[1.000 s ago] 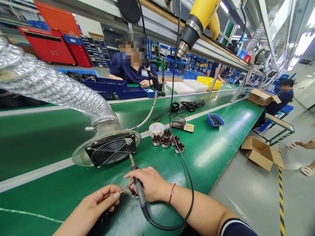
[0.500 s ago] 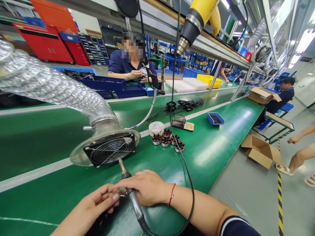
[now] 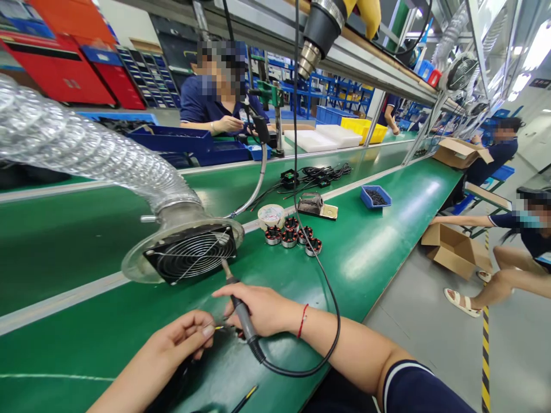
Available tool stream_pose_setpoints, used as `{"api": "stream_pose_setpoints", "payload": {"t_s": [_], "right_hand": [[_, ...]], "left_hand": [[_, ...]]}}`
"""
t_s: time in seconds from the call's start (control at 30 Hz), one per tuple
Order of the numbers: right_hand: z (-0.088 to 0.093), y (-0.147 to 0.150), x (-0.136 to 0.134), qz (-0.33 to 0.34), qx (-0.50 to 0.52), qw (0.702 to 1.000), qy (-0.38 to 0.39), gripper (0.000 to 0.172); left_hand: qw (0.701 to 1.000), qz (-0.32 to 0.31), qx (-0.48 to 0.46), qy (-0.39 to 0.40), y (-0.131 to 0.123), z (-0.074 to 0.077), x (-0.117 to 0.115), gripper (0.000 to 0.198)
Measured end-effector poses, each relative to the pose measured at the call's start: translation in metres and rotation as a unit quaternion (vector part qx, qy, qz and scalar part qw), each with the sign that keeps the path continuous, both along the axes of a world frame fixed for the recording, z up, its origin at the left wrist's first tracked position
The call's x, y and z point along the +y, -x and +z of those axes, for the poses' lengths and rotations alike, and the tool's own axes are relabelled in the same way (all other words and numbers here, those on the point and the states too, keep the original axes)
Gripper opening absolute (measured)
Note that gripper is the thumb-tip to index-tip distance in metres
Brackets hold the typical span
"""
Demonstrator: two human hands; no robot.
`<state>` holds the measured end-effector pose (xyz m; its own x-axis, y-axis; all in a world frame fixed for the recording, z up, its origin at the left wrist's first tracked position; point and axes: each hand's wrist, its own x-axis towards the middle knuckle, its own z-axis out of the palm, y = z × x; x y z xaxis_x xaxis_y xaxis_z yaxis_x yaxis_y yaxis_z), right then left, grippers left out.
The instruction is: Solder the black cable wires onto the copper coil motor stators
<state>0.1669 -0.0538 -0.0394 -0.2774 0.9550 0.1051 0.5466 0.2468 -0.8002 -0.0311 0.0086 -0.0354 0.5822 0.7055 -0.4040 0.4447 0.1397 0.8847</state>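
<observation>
Yellow-ended wire (image 3: 219,327) is pinched in the left hand (image 3: 186,341), nearside of the fan (image 3: 196,255); soldering iron (image 3: 243,316) is clamped in the right hand (image 3: 262,310), tip near fan. Wire should be held steady, fingers kept clear of the tip.

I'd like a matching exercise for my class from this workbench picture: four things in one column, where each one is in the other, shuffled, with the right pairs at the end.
Things
1. Soldering iron
2. Yellow-tipped wire
3. Fan
4. Copper-wound rings

Places
A. At the end of the silver duct
B. Clustered on the green table
C. Pinched by the left hand
D. Held in the right hand

Right pairs: 1-D, 2-C, 3-A, 4-B
</observation>
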Motion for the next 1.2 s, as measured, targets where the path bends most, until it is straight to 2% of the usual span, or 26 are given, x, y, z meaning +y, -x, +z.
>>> {"api": "stream_pose_setpoints", "payload": {"t_s": [0.1,0.17,0.37,0.47,0.63,0.83,0.97,1.2], "right_hand": [[-0.004,-0.001,-0.002,-0.015,0.032,0.999,0.001,0.06],[-0.005,0.0,-0.003,-0.026,0.055,0.998,0.0,0.057],[-0.003,0.0,0.001,-0.053,0.105,0.992,0.036,0.054],[-0.001,-0.004,-0.002,-0.042,0.098,0.994,0.027,0.052],[-0.004,-0.012,-0.01,-0.03,0.124,0.991,0.03,0.051],[-0.008,-0.019,-0.008,-0.046,0.122,0.991,0.008,0.044],[-0.003,-0.019,-0.01,-0.058,0.091,0.994,-0.02,0.041],[0.0,-0.023,-0.01,-0.029,0.071,0.996,-0.047,0.041]], "left_hand": [[1.0,0.002,-0.005,-0.007,0.004,-0.009,0.001,0.057],[1.0,0.0,-0.008,-0.004,0.004,-0.008,0.0,0.056],[1.0,-0.028,0.005,-0.004,-0.007,0.018,-0.003,0.051],[1.0,-0.022,-0.014,-0.007,-0.01,0.025,-0.008,0.043],[0.997,-0.022,-0.076,-0.01,-0.011,0.024,-0.013,0.025],[0.996,-0.001,-0.084,0.003,-0.015,0.023,-0.007,0.011],[0.995,-0.005,-0.094,-0.009,-0.015,0.026,-0.008,0.008],[0.995,-0.014,-0.092,-0.029,-0.013,0.024,-0.006,0.009]]}}
